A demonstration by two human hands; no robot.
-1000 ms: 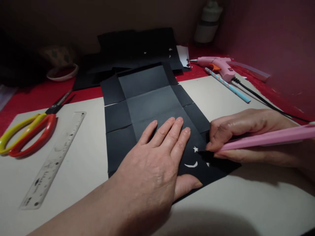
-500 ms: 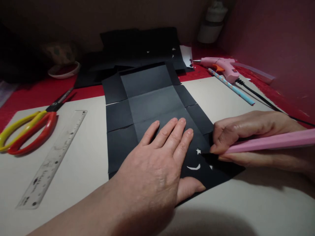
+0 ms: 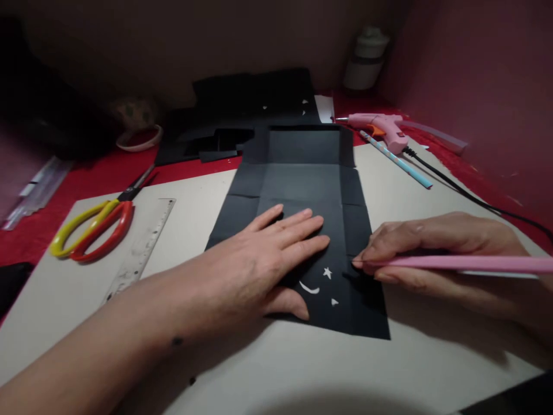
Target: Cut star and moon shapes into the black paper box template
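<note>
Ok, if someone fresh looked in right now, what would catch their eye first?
The creased black paper sheet mid-table, with small white star and crescent cut-outs, pressed flat by the left hand. Beside it the right hand holds a slim pink craft knife at the sheet's right edge. Far left lie yellow-and-red-handled scissors.

scissors (image 3: pixel 93 230) left of ruler (image 3: pixel 140 249) – paper (image 3: pixel 302 190) right, glue gun (image 3: pixel 380 128) behind

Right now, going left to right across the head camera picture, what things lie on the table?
Scissors → clear ruler → left hand flat on the black paper → right hand holding a pink tool.
</note>
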